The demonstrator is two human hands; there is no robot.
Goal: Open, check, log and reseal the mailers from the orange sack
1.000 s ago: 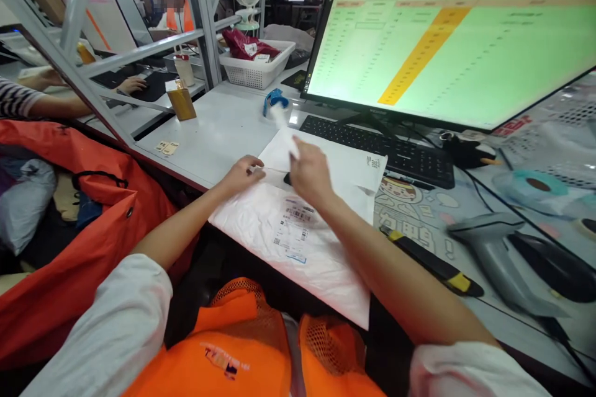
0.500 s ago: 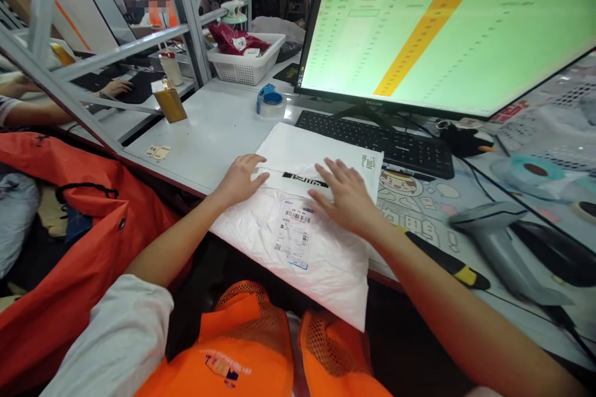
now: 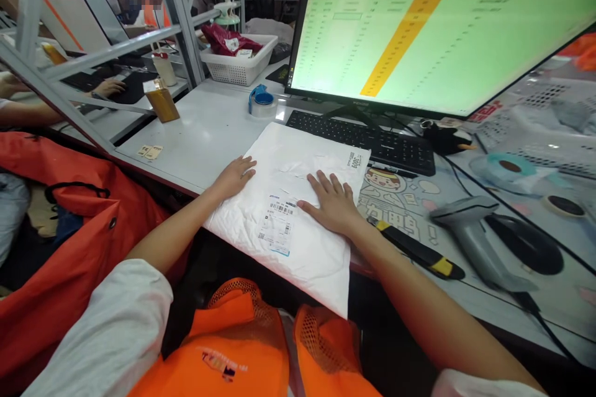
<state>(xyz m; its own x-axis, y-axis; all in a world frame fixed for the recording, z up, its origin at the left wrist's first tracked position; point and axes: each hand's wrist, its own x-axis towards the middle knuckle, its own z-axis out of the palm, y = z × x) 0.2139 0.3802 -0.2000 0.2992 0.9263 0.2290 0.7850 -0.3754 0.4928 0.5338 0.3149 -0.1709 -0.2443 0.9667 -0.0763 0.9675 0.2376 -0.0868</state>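
While under both hands [image 3: 334, 203], mailer [image 3: 321, 260] with tiny-print barcode label [image 3: 276, 226].

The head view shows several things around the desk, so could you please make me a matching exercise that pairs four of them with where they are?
Things:
1. White parcel
2. Black keyboard
3. Black and yellow cutter
4. Dark red packet

Places:
A. In the white basket
B. Between the white parcel and the grey scanner
C. Under the left hand and the right hand
D. Just in front of the monitor, beyond the white parcel

Right pairs: 1-C, 2-D, 3-B, 4-A.
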